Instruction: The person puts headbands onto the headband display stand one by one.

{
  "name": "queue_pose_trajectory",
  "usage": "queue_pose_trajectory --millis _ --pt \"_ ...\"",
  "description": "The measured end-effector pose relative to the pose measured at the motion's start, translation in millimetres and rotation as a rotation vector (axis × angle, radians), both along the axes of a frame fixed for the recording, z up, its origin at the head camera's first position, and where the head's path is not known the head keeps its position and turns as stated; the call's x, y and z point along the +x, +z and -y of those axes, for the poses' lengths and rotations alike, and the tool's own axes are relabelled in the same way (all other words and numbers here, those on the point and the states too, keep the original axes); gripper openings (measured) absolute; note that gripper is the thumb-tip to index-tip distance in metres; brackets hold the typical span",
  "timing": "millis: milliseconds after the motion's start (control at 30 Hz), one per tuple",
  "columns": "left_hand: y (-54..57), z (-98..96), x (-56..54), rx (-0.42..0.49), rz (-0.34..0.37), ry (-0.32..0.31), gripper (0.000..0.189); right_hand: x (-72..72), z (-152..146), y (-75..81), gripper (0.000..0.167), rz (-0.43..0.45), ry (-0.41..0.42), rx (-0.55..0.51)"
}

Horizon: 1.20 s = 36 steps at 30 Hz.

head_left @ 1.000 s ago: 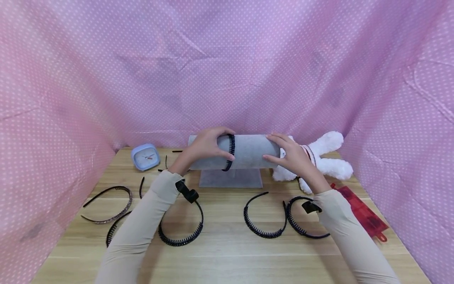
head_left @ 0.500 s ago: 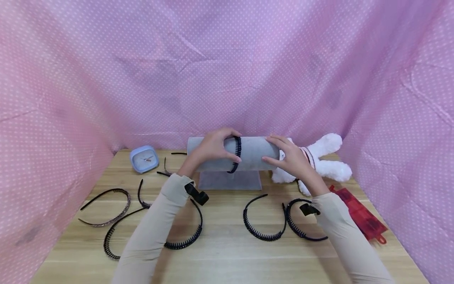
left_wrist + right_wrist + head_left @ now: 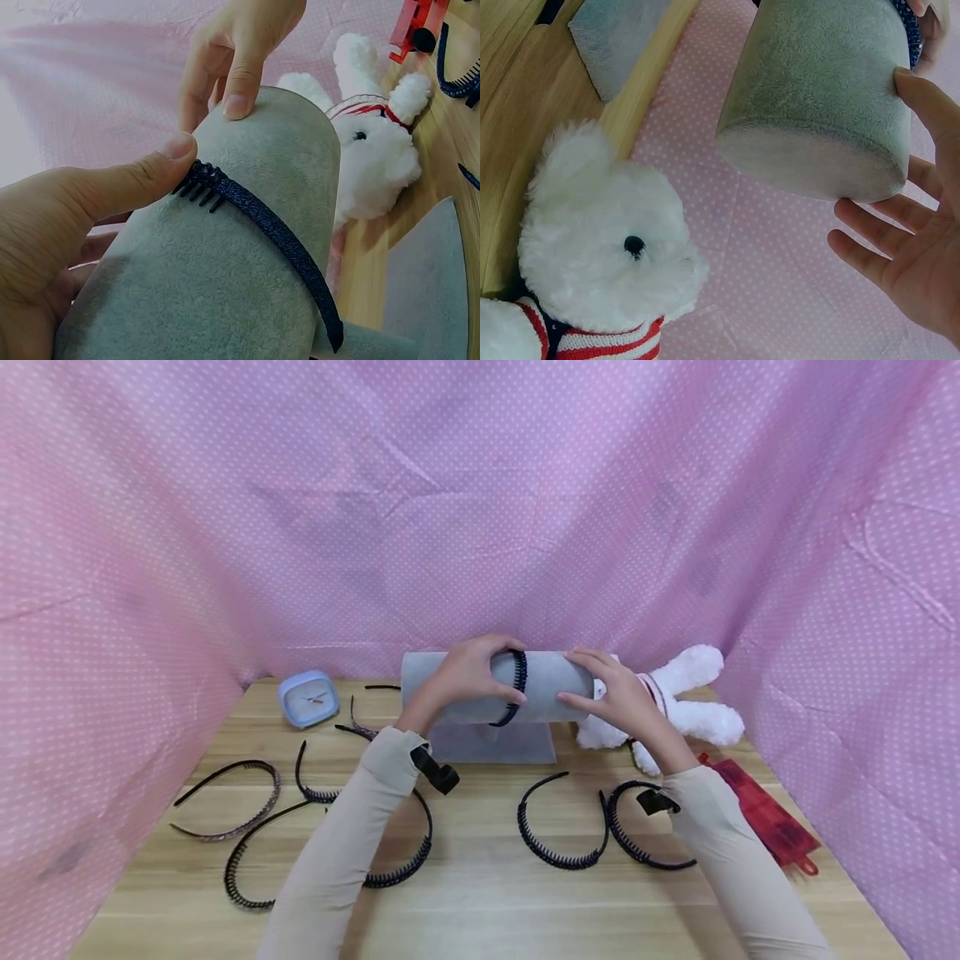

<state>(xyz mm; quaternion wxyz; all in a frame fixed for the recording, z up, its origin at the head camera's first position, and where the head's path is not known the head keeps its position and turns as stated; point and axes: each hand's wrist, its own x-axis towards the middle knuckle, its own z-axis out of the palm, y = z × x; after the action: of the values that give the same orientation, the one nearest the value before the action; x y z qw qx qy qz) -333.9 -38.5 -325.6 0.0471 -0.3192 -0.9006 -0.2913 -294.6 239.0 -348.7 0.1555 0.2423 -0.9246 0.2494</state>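
A grey, plush-covered horizontal roll of a display stand (image 3: pixel 546 687) stands at the back of the table. My left hand (image 3: pixel 474 673) grips a dark blue toothed headband (image 3: pixel 279 238) that arches over the roll, thumb on the near side and fingers on the far side. In the left wrist view, its teeth point along the roll and one tip hangs low near the stand's post. Around the roll's right end, my right hand (image 3: pixel 618 690) holds on with thumb (image 3: pixel 922 96) in front and fingers behind and under the edge.
Several headbands lie on the wooden table, including a toothed one (image 3: pixel 561 860) in front, another (image 3: pixel 628 845) by the right sleeve and a thin one (image 3: pixel 274 795) at left. A blue clock (image 3: pixel 308 698) stands back left. A white plush toy (image 3: pixel 703 720) and red case (image 3: pixel 765 817) lie right.
My left hand has slid the headband rightward along the roll, toward my right hand. The right hand has stayed at the roll's right end.
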Motion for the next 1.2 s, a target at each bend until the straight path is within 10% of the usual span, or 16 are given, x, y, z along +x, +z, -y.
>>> queue_pose_trajectory --millis 1200 --pt "1.8 -27.0 -6.6 -0.191 -0.035 -0.005 0.097 -0.1 1 0.4 0.066 0.004 -0.001 0.002"
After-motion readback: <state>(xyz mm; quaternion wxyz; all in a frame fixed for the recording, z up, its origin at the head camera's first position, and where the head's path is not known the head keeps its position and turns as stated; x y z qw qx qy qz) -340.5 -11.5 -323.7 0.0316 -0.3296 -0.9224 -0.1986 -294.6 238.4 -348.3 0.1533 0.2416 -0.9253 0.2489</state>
